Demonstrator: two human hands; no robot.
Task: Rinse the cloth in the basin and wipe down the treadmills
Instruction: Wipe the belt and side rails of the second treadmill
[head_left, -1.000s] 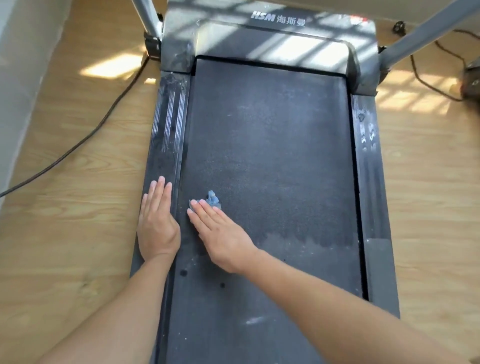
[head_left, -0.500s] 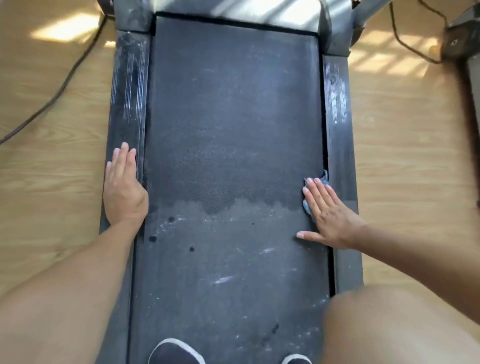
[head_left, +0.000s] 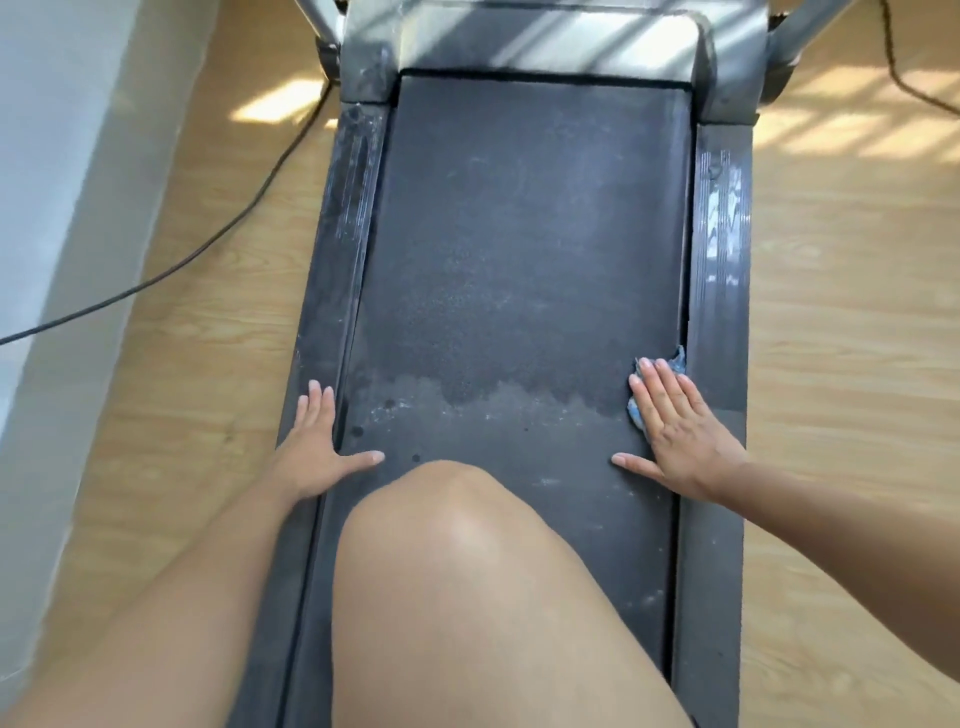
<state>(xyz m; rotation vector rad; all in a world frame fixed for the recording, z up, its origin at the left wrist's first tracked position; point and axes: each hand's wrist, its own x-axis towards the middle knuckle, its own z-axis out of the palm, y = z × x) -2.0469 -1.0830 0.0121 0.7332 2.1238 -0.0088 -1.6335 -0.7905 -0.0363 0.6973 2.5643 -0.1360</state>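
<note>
Two hands lie flat on the treadmill (head_left: 519, 234). The right hand (head_left: 680, 431) has straight fingers and presses the blue cloth (head_left: 675, 361) down at the right edge of the black belt (head_left: 519, 291), beside the side rail (head_left: 719, 291). Most of the cloth is hidden under it, I think. The left hand (head_left: 311, 452) rests open on the left rail (head_left: 332, 270), holding nothing. A bare knee (head_left: 457, 519) is over the belt.

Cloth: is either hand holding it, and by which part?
Not gripped: the right hand presses flat on the cloth, covering most of it; left hand holds nothing.
</note>
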